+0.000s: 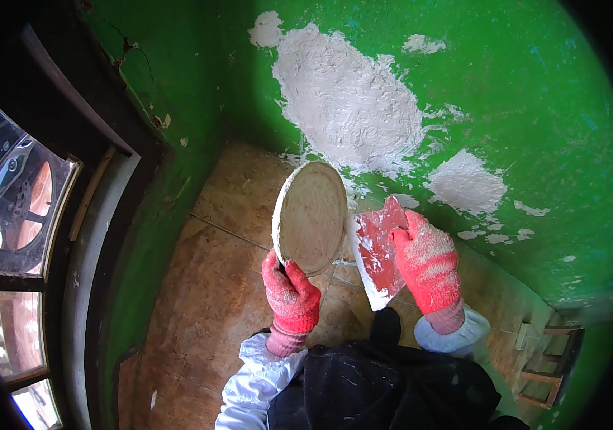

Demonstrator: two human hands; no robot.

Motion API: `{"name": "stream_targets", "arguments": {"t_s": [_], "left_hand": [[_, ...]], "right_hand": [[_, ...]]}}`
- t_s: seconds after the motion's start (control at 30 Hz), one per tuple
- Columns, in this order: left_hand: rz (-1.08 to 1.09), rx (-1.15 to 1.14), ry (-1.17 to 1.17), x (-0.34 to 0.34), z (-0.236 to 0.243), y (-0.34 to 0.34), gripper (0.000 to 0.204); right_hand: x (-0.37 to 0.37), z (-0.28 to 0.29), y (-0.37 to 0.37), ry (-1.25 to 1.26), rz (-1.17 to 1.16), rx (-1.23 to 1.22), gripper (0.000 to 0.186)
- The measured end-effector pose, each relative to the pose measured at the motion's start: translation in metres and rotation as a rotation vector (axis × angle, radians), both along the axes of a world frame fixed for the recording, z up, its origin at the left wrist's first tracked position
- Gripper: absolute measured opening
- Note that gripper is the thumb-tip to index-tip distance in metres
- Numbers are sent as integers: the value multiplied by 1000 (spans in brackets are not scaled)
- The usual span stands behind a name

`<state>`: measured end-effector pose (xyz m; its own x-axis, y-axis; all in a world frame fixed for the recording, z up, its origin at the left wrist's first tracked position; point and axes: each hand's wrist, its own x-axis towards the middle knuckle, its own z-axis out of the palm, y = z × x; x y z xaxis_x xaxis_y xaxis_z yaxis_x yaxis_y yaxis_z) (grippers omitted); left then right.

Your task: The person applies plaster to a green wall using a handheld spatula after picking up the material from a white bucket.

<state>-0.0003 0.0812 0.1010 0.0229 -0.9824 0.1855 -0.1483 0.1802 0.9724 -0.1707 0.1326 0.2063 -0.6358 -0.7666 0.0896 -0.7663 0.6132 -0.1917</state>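
Note:
My left hand [291,294], in a red work glove, grips the lower edge of a round, shallow plate-like disc [314,218]. The disc is tilted up on edge, its rim crusted with whitish plaster. In my right hand [427,265], gloved likewise and dusted white, is a red plaster spreader [376,251] with a wide blade. White paste smears its face and its left edge. Spreader and disc are close side by side, with a narrow gap between them. Beyond them, a large white plaster patch [346,97] covers part of the green wall [521,86].
A smaller plaster patch [466,181] lies right of the large one. Tan floor tiles [199,287] stretch below, with my dark shoe [385,326] on them. At left stands a dark-framed glazed door [55,287], a vehicle wheel visible through it. A wooden ladder-like frame [547,373] stands at lower right.

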Motion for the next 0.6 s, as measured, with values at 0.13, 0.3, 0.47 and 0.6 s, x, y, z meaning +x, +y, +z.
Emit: {"name": "stream_targets", "arguments": {"t_s": [0.13, 0.3, 0.47, 0.6], "left_hand": [[13, -81, -108, 7, 0, -7, 26], [-5, -35, -202, 9, -1, -7, 24], [6, -58, -244, 11, 1, -12, 26], [-68, -109, -265, 18, 3, -19, 33]], "right_hand": [[-6, 8, -5, -34, 17, 82, 28], [-13, 6, -9, -10, 15, 57, 26], [-11, 0, -7, 17, 51, 55, 24], [-6, 5, -10, 20, 57, 66, 26]]}}
